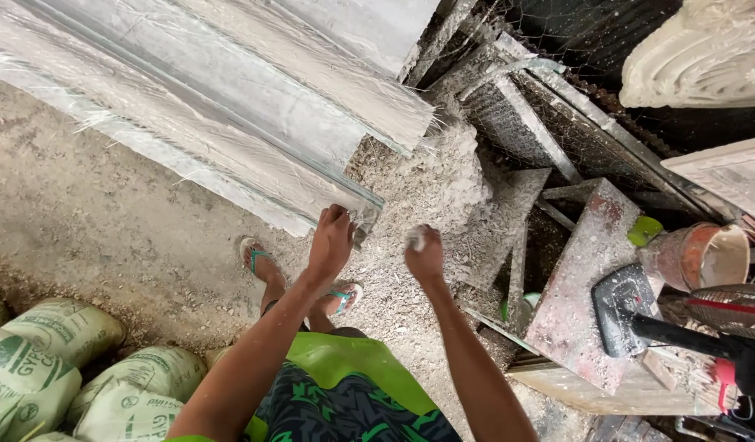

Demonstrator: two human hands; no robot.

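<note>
Both arms stretch forward; long white plaster panels [230,106] lean ahead. Left hand [331,241] rests on a panel's end, fingers curled over it; right hand [425,255] clenches a white lump [415,238]. Crumbled rubble [443,188] underfoot could slip beneath sandals.

— Long plaster strips [230,106]?
— Three or so, side by side. Hard to tell exactly.
— Sacks [58,368]?
— Four in view, maybe five — grey-green, stacked.
— Buckets [705,255]?
— One.
— Sandals [253,255]?
— Two, teal-strapped.
— Hands [330,241]?
— Two.
</note>
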